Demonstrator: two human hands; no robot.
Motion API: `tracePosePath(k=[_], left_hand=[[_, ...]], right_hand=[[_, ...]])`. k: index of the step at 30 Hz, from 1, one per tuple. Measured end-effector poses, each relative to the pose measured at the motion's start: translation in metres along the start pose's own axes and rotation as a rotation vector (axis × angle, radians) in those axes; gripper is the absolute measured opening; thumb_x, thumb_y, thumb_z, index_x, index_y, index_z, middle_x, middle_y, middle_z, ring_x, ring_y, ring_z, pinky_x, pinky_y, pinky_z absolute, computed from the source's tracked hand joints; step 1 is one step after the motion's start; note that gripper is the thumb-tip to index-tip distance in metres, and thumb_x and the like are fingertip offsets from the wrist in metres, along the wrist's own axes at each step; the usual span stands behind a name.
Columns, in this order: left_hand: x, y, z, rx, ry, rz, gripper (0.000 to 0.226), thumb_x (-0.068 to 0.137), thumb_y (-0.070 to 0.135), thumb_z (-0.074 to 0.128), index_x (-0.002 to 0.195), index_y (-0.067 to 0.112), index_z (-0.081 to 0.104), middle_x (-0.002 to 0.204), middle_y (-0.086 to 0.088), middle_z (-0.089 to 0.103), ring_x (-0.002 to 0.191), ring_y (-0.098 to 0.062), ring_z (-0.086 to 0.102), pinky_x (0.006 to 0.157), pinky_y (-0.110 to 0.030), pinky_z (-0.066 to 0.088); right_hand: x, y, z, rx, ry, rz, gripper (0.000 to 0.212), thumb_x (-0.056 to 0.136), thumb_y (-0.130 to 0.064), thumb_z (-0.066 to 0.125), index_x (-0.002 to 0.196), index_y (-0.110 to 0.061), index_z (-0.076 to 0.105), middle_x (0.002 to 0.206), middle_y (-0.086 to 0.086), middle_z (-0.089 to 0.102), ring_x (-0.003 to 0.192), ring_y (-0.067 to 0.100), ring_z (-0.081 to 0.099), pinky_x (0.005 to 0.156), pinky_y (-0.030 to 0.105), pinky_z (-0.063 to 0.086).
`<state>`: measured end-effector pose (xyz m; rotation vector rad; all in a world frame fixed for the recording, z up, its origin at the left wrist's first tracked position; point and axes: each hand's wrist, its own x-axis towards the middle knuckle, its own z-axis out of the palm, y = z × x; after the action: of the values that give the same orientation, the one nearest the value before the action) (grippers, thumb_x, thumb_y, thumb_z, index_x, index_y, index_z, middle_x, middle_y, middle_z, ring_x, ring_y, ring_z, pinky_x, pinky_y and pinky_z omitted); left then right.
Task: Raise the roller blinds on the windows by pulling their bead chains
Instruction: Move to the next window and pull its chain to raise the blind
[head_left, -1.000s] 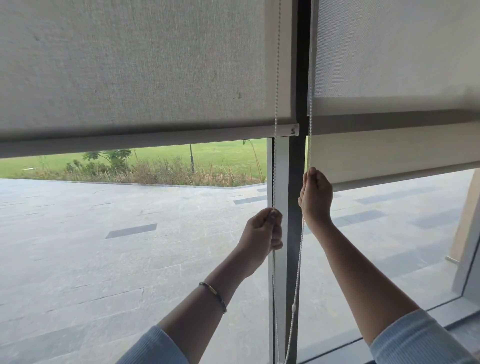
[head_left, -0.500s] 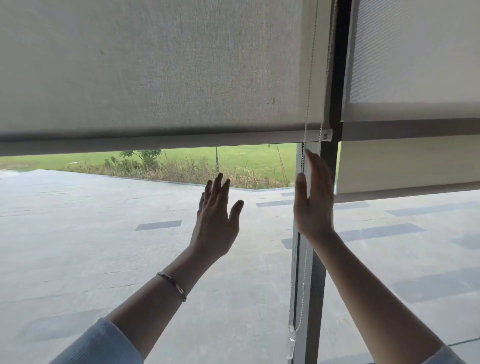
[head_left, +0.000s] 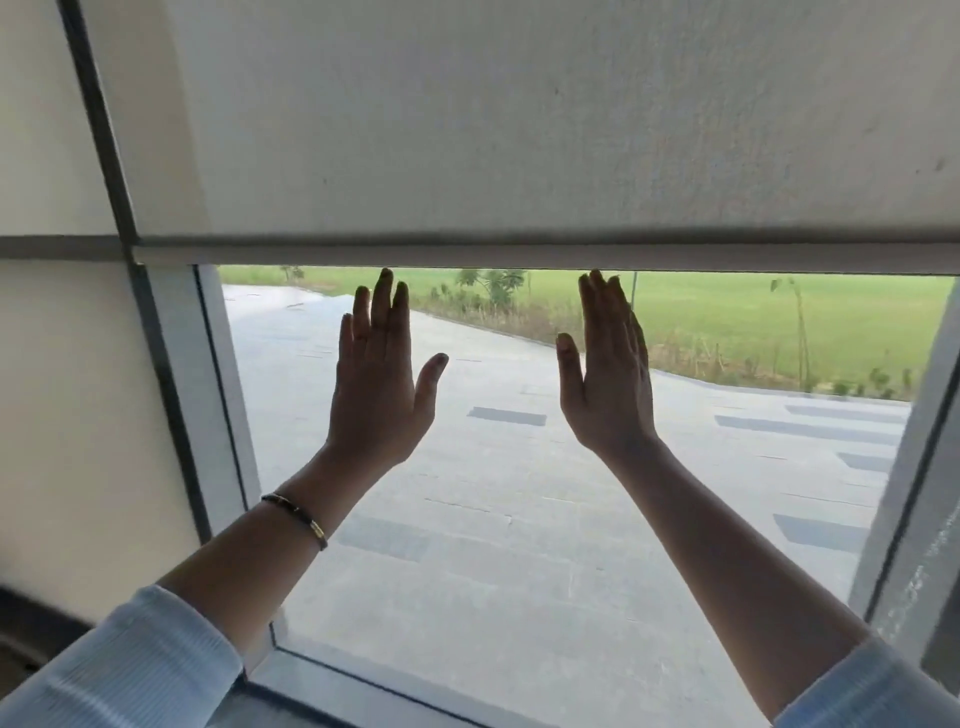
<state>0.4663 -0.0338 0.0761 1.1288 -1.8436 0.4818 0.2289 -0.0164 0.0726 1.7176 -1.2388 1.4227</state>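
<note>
1. Left hand is raised, flat, fingers spread, holding nothing.
2. Right hand likewise, empty.
3. The blind hangs partly lowered, its bottom bar just above both fingertips.

A half-raised roller blind covers the upper window. Just below its bottom bar, two empty hands are lifted with fingers spread: the left hand wearing a bracelet, the right hand beside it. Below the bar, pavement and grass show through the glass.
</note>
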Motion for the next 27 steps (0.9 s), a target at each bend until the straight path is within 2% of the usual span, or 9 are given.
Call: tracePosePath(k=[8,14,19,27], left_hand=[[-0.031,-0.152,-0.045,0.265,0.047,-0.169,0.073,0.101,0.041,0.039,0.156,0.006,0.006,0.167,-0.011,-0.001,0.154,-0.032,0.0,0.125,-0.045,0.008],[-0.04,-0.264,-0.065,0.458,0.029,-0.26,0.073,0.103,0.046,0.033,0.157,0.01,-0.001,0.167,-0.009,-0.007,0.155,-0.026,-0.007,0.126,-0.04,0.003],[-0.038,-0.363,-0.086,0.563,0.006,-0.303,0.075,0.104,0.044,0.034,0.157,0.01,-0.006,0.167,-0.007,-0.01,0.154,-0.023,-0.01,0.126,-0.04,0.004],[-0.047,-0.492,-0.144,0.722,0.033,-0.445,0.074,0.103,0.039,0.036,0.156,0.003,-0.001,0.167,-0.015,-0.002,0.155,-0.028,-0.002,0.126,-0.04,0.005]], right_hand=[[0.015,-0.112,0.149,0.223,-0.115,-0.087,0.059,0.103,-0.031,0.04,0.154,-0.005,0.024,0.163,0.013,0.025,0.153,0.027,0.017,0.123,0.046,0.02],[0.023,-0.212,0.278,0.435,-0.18,-0.157,0.059,0.104,-0.031,0.037,0.155,-0.006,0.022,0.164,0.011,0.023,0.154,0.024,0.013,0.123,0.048,0.02],[0.041,-0.287,0.375,0.643,-0.227,-0.185,0.06,0.103,-0.031,0.037,0.156,-0.009,0.019,0.165,0.01,0.02,0.155,0.022,0.01,0.125,0.044,0.018],[0.066,-0.422,0.504,0.903,-0.339,-0.267,0.06,0.103,-0.033,0.034,0.156,-0.01,0.016,0.166,0.007,0.017,0.155,0.016,0.006,0.126,0.041,0.013]])
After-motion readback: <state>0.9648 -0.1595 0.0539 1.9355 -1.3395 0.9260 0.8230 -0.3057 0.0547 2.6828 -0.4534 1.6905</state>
